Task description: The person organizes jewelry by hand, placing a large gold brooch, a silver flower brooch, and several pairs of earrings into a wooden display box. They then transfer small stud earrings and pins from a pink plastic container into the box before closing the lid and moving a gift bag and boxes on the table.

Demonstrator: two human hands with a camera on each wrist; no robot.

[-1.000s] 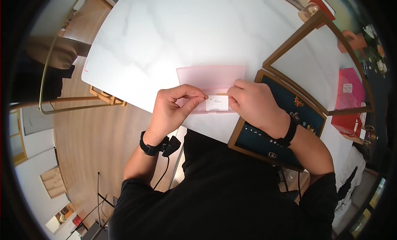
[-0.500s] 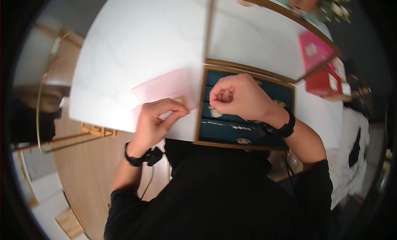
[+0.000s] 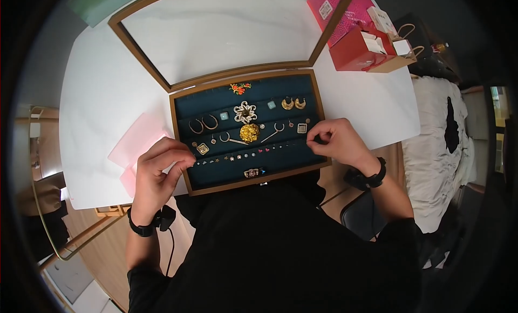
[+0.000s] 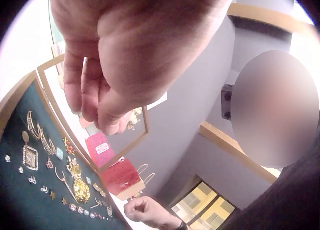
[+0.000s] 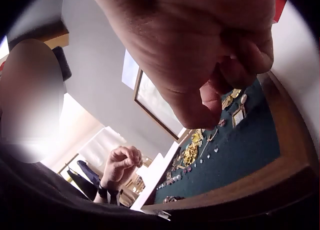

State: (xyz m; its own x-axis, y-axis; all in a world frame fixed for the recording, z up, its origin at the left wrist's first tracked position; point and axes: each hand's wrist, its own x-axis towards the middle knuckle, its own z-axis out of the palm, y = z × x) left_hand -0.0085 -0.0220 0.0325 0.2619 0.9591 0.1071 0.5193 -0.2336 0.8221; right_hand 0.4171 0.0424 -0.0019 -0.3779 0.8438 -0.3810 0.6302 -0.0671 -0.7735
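Note:
A wooden jewelry case with a dark green padded lining lies in front of me, its framed lid raised. Rows of earrings and brooches sit in it, among them a gold flower brooch, a silver flower brooch, gold hoop earrings and a row of small studs. My left hand has thumb and fingertips together at the left end of the stud row. At the right edge, my right hand brings thumb and forefinger together over the lining. I cannot tell whether either hand pinches something tiny.
An open pink box lies left of the case, partly behind my left hand. The glass lid's wooden frame stands over the table behind. Red gift bags and a pink box are at the back right.
My head view has turned to the jewelry case. Both hands have moved from the pink box and its white card to opposite ends of the case.

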